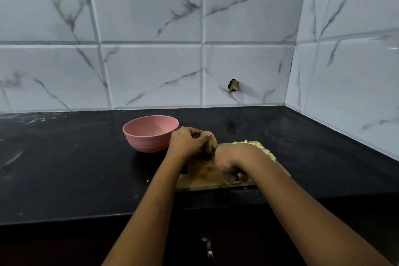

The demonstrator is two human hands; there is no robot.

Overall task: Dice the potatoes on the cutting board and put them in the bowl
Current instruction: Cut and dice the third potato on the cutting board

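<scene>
A wooden cutting board (205, 177) lies on the black counter. My left hand (185, 141) grips a brown potato (210, 143) at the board's far left corner. My right hand (233, 155) holds a knife; a short piece of the blade (214, 147) shows against the potato and the handle (238, 176) pokes out under the wrist. A pile of pale diced potato (262, 150) lies on the far right of the board, partly hidden by my right hand. A pink bowl (151, 134) stands just left of the board, and no pieces are visible in it.
The black counter (64, 168) runs left and right to marble-tiled walls at the back and the right side. A small dark stub (234, 85) sticks out of the back wall. A metal cabinet handle (208, 248) sits below the counter's front edge.
</scene>
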